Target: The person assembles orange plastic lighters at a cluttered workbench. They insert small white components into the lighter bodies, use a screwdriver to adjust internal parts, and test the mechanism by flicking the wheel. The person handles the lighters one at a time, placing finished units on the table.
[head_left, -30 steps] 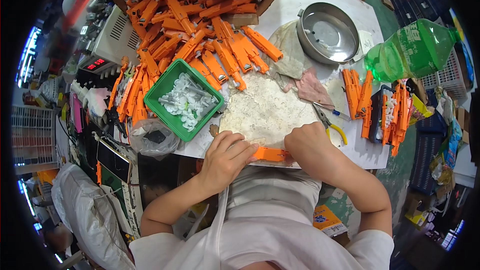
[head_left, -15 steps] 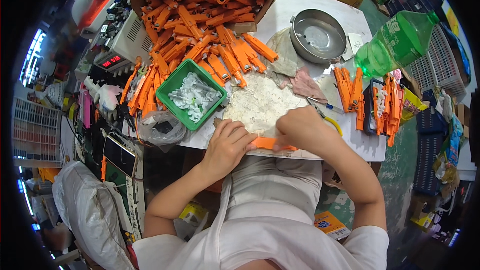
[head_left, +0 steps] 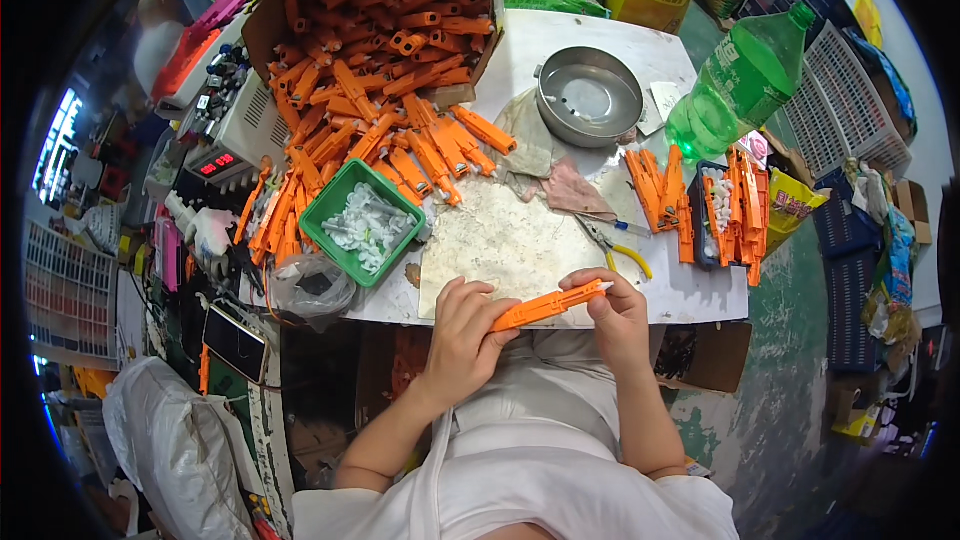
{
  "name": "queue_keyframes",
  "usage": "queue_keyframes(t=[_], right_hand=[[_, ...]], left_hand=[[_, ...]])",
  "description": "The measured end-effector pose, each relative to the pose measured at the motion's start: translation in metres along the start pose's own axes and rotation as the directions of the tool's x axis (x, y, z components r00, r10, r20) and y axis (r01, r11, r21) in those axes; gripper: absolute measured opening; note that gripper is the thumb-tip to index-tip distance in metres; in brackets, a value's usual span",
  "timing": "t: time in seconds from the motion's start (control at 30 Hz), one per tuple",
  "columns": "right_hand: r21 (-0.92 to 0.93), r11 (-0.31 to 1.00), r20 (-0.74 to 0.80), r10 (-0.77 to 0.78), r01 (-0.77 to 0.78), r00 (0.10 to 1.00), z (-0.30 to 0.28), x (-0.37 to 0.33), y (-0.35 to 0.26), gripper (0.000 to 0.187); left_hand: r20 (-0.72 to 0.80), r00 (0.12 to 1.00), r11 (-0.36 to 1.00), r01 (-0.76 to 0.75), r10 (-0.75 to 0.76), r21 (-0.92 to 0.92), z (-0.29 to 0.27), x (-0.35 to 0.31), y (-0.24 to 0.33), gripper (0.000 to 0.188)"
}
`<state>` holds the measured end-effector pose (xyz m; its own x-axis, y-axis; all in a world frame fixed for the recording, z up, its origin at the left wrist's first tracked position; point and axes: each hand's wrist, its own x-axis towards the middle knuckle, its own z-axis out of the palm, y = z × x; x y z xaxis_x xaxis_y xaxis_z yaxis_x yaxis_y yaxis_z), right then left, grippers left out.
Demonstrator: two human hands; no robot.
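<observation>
An orange plastic part (head_left: 548, 308), long and narrow with a small white tip at its right end, is held between my two hands just over the table's near edge. My left hand (head_left: 466, 338) grips its left end between thumb and fingers. At the other end, my right hand (head_left: 615, 318) pinches it close to the white tip. Beyond them lies a worn, whitish work board (head_left: 500, 240). To the left stands a green tray (head_left: 345, 230) of small white and translucent pieces. Many similar orange parts (head_left: 425, 145) spill from a cardboard box at the back left.
A round metal bowl (head_left: 590, 95) stands at the back, with a green bottle (head_left: 740, 80) to its right. Yellow-handled pliers (head_left: 628, 258) and a pink cloth (head_left: 578, 190) lie right of the board. A dark bin (head_left: 708, 215) holds white pieces beside more orange parts.
The orange part has been lifted off the board's near edge and tilted, right end higher. My right hand has moved down and right from above it to pinch its right end. The view has shifted.
</observation>
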<state>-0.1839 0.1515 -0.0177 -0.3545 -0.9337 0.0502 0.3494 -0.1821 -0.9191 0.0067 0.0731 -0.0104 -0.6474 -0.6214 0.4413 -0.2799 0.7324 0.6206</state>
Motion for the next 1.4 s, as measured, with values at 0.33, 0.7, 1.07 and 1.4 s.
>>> queue_keyframes(t=[0.33,0.7,1.07,1.4], right_hand=[[0.053,0.993,0.025,-0.103,0.102,0.994,0.011,0.002,-0.02,0.031],[0.056,0.983,0.26,0.156,-0.176,0.953,0.012,-0.004,-0.042,0.025],[-0.106,0.976,0.308,0.215,-0.191,0.927,0.01,0.014,-0.038,0.037],[-0.178,0.963,0.235,0.243,-0.204,0.941,0.017,0.001,-0.04,0.043]], left_hand=[[0.041,0.998,0.989,0.043,-0.038,-0.145,0.012,0.001,0.018,0.033],[0.686,0.723,0.347,0.665,-0.076,-0.662,-0.005,0.016,0.03,0.037],[0.672,0.734,0.282,0.668,-0.099,-0.688,0.005,-0.002,0.021,0.052],[0.651,0.756,0.201,0.649,-0.064,-0.734,0.016,-0.009,0.007,0.054]])
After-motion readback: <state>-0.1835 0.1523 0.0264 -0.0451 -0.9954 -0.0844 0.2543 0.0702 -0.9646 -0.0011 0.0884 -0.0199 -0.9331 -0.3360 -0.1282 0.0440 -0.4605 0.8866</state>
